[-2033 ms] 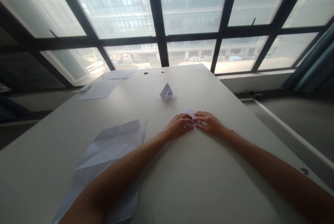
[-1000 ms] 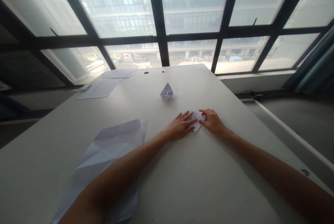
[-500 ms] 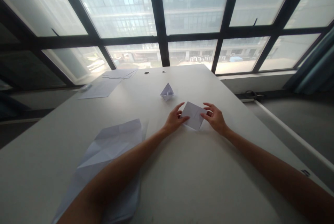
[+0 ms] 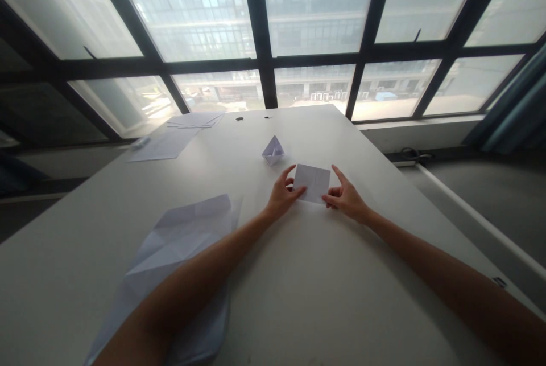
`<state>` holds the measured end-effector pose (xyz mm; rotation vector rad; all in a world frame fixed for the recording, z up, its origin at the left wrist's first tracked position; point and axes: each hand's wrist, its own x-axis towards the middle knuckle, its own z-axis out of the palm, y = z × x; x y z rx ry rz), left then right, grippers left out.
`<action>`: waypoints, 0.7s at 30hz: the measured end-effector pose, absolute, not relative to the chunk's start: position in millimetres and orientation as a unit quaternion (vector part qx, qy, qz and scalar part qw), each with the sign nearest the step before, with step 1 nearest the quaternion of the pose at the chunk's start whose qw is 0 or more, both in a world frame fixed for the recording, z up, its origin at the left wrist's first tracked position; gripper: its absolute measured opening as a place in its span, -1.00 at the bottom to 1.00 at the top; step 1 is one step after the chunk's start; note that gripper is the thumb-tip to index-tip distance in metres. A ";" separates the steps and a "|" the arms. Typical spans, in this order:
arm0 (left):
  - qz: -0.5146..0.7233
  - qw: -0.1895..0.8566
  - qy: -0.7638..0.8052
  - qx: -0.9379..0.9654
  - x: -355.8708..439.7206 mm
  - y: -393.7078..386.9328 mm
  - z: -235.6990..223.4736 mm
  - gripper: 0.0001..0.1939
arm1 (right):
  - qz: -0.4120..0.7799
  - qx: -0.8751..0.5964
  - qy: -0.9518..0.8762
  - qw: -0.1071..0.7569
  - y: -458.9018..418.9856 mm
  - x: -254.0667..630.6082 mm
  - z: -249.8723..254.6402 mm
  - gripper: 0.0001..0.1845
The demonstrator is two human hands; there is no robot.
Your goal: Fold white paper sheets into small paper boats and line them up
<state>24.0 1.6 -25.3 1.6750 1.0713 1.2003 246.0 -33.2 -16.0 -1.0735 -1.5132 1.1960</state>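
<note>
A small square of folded white paper [image 4: 314,181] is held up just above the white table [image 4: 307,275], tilted toward me. My left hand [image 4: 285,190] grips its left side, thumb across the front and fingers partly hidden behind. At the lower right corner, my right hand [image 4: 343,194] pinches the paper between thumb and bent fingers, while the index finger points up apart from it. Beyond my hands stands a white folded paper boat [image 4: 273,151], its peak upright.
Large creased paper sheets [image 4: 183,241] lie at the left, partly under my left forearm. More white sheets [image 4: 166,141] rest at the far left of the table. The table's right edge [image 4: 409,195] runs beside my right arm. Framed windows [image 4: 313,87] stand behind.
Both hands pressed the folded paper flat on the table earlier. Since then they have lifted it and turned it, so its edges now lie nearly level. The boat has stayed put.
</note>
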 end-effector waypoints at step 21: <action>0.217 0.132 0.349 0.902 29.8 -10.4 -26.5 -0.53 | 0.088 -0.451 -0.808 0.368 -19.0 266.6 -30.9 -0.45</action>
